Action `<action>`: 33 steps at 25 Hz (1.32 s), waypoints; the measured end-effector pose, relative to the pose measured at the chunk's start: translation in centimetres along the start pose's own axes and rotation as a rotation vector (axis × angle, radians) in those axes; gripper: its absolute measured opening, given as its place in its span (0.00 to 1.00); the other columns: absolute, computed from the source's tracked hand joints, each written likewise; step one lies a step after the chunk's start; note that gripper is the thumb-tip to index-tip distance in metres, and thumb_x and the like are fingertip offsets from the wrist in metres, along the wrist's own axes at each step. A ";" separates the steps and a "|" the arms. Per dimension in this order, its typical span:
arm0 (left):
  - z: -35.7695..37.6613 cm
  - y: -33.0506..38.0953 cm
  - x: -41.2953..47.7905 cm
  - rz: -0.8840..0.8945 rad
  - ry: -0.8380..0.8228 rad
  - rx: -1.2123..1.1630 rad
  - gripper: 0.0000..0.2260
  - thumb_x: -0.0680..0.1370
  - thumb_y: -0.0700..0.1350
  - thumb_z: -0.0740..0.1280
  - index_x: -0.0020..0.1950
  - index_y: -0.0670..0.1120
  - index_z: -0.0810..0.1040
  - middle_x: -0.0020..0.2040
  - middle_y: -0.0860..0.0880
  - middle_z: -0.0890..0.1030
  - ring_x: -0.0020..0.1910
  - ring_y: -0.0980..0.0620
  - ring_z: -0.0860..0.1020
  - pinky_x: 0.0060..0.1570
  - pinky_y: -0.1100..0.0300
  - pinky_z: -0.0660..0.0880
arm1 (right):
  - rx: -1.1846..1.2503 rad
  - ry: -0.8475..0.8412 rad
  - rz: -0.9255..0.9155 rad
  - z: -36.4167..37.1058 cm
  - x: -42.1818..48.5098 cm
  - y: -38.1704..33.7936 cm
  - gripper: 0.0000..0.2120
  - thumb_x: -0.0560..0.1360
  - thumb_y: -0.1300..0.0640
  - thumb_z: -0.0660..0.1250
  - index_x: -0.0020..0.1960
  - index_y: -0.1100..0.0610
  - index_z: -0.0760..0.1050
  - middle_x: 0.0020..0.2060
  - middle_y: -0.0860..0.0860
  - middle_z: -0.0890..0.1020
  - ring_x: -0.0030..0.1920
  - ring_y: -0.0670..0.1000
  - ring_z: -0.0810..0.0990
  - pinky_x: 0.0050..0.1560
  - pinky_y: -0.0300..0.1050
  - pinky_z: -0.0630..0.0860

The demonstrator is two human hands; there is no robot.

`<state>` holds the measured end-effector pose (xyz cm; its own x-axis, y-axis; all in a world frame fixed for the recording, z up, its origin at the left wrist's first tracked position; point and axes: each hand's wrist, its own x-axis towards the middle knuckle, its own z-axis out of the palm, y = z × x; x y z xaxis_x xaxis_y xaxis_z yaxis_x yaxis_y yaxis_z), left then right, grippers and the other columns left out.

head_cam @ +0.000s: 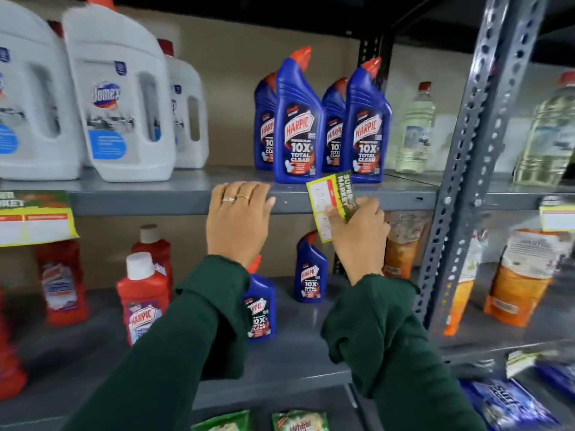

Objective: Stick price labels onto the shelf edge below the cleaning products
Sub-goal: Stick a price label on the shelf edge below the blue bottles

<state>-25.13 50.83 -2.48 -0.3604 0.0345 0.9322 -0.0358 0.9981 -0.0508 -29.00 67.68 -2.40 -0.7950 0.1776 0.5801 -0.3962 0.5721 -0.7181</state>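
My right hand (357,231) holds a yellow and green price label (326,200), turned on end, against the grey shelf edge (155,202) just below the blue Harpic bottles (298,126). My left hand (238,216) rests flat on that edge to the left of the label, fingers curled over the top and holding nothing. Another label (34,217) hangs from the same edge at the far left, under the white Domex jugs (121,98).
A perforated grey upright (466,169) splits the shelving on the right, with a label (557,214) beyond it. Clear bottles (415,132) stand right of the Harpic. Red and blue bottles (141,300) fill the lower shelf, orange pouches (519,281) to the right.
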 end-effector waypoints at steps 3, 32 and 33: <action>0.1 0.4 0.0 -0.022 0.017 0.019 0.13 0.77 0.45 0.58 0.54 0.40 0.76 0.49 0.41 0.82 0.50 0.41 0.76 0.55 0.48 0.62 | 0.282 0.030 -0.002 -1.2 0.6 0.7 0.08 0.73 0.61 0.67 0.51 0.60 0.72 0.45 0.56 0.80 0.47 0.56 0.78 0.46 0.45 0.74; -0.3 5.0 2.2 -0.081 -0.066 -0.406 0.06 0.76 0.43 0.66 0.50 0.45 0.81 0.55 0.46 0.82 0.46 0.61 0.70 0.47 0.60 0.64 | 0.160 -0.198 -0.641 -3.0 5.4 2.6 0.05 0.73 0.60 0.67 0.46 0.61 0.80 0.49 0.55 0.81 0.47 0.47 0.75 0.48 0.45 0.74; -0.3 4.9 2.1 -0.103 -0.090 -0.416 0.05 0.76 0.43 0.67 0.50 0.46 0.82 0.55 0.48 0.82 0.46 0.64 0.68 0.47 0.62 0.62 | 0.171 -0.188 -0.613 -2.9 5.4 2.6 0.05 0.72 0.59 0.68 0.45 0.61 0.80 0.49 0.54 0.81 0.47 0.47 0.75 0.48 0.45 0.74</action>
<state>-25.83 55.85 -0.64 -0.4548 -0.0525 0.8890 0.2958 0.9327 0.2064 -32.99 72.41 -0.02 -0.4629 -0.2914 0.8371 -0.8572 0.3874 -0.3392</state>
